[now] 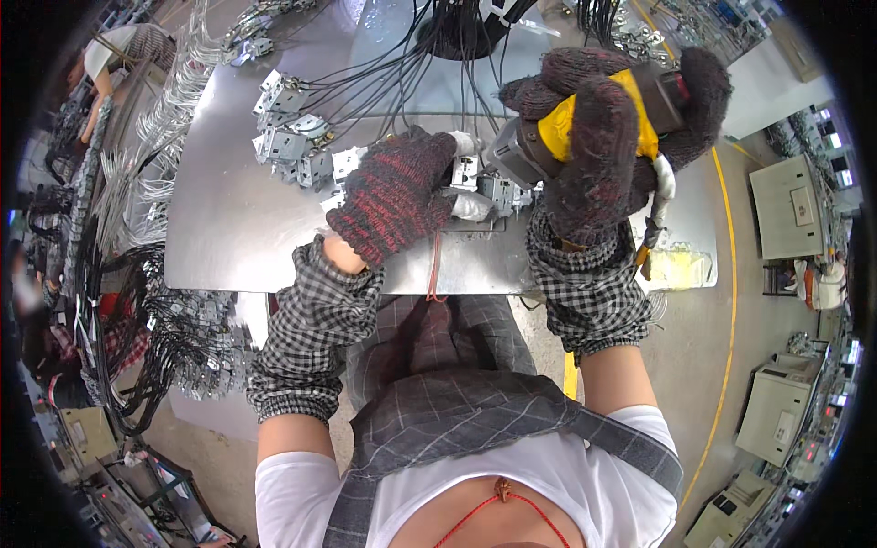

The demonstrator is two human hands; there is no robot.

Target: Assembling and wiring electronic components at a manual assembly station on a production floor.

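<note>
My left hand [393, 194], in a dark red-and-black knit glove with white-wrapped fingertips, is closed with thumb and finger on either side of a small silver metal housing [466, 172] on the metal table. In a similar glove, my right hand [598, 155] is wrapped round a yellow-and-black cordless power tool [557, 128]. The tool's dark end points left, close to the housing; the tip touching or not is hidden. Other silver housings [292, 146] with black cables lie beyond my left hand. Below my right hand is a thin, partly orange item I cannot make out.
Black cables [393, 68] run to a dark bundle [461, 36] at the table's [219, 219] far side. White cables [183, 119] and more black cables [183, 320] hang at the left. A yellow patch [681, 267] marks the table's right corner. Beige cabinets [786, 210] stand farther right.
</note>
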